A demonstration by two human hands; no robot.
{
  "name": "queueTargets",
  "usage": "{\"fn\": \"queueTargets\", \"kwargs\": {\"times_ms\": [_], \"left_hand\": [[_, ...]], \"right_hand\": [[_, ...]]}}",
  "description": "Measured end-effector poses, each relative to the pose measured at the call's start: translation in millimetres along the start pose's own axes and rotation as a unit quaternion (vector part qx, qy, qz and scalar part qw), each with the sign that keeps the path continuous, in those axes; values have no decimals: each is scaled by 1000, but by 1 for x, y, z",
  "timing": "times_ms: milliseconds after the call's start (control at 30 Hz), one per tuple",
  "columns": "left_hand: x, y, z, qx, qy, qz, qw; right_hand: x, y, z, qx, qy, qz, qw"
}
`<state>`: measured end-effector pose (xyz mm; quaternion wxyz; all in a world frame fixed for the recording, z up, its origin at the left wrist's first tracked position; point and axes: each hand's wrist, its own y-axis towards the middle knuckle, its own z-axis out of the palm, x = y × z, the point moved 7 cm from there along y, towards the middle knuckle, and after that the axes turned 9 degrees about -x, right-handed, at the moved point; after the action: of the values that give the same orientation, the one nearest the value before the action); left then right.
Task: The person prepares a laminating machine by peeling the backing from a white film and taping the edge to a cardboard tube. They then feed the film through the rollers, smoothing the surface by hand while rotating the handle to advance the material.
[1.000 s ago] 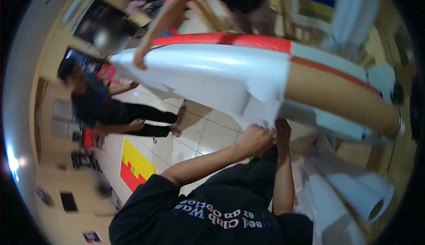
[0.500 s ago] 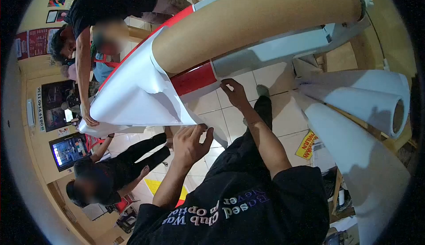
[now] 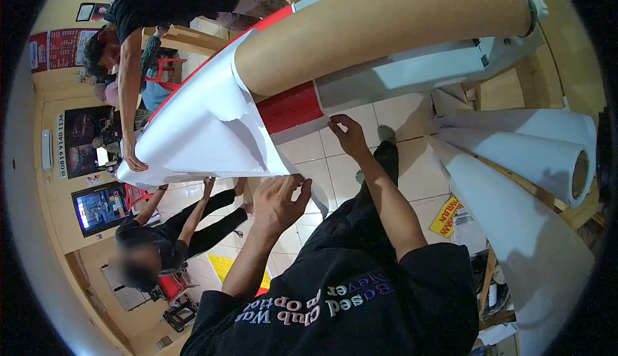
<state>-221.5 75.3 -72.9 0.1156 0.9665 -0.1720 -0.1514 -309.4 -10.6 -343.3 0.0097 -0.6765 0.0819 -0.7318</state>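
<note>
My left hand (image 3: 280, 203) is closed, with thumb and fingers pinching the lower right corner of a wide white sheet (image 3: 199, 118). The sheet hangs from beneath a long brown roll (image 3: 380, 24) and has a crease near its middle. To the right, my right hand (image 3: 349, 136) is also closed, its fingertips at the pale border of a red printed sheet (image 3: 290, 108). That red sheet shows between the white sheet and a grey machine body (image 3: 399, 82). What lies between my fingertips is partly hidden.
One person (image 3: 174, 2) leans over the sheet's far left edge, a hand on it. Another person (image 3: 154, 243) grips its lower left edge. White rolls (image 3: 534, 156) lean at the right. A yellow-and-red sign (image 3: 445, 216) lies on the tiled floor (image 3: 412, 176).
The lower-left person has raised a second hand to the sheet's edge. My hands stay at their edges with little movement. The view has shifted slightly.
</note>
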Motion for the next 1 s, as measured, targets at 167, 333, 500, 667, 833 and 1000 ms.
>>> {"fn": "queueTargets", "kwargs": {"times_ms": [167, 333, 500, 667, 833, 1000], "left_hand": [[2, 0, -1, 3, 0, 2, 1000], [10, -4, 2, 6, 0, 3, 1000], [6, -4, 0, -8, -15, 16, 1000], [4, -7, 0, -17, -23, 22, 999], [12, -14, 3, -82, -79, -23, 993], [33, -33, 30, -104, -140, -180, 968]], "right_hand": [[-3, 0, 0, -8, -10, -15, 1000], [4, -5, -1, 25, -31, -10, 999], [-1, -15, -2, 28, 20, 55, 998], [-1, -22, -1, 21, 74, 139, 987], [9, -25, -4, 12, 28, 145, 989], [8, -19, -3, 31, -195, -94, 976]]}}
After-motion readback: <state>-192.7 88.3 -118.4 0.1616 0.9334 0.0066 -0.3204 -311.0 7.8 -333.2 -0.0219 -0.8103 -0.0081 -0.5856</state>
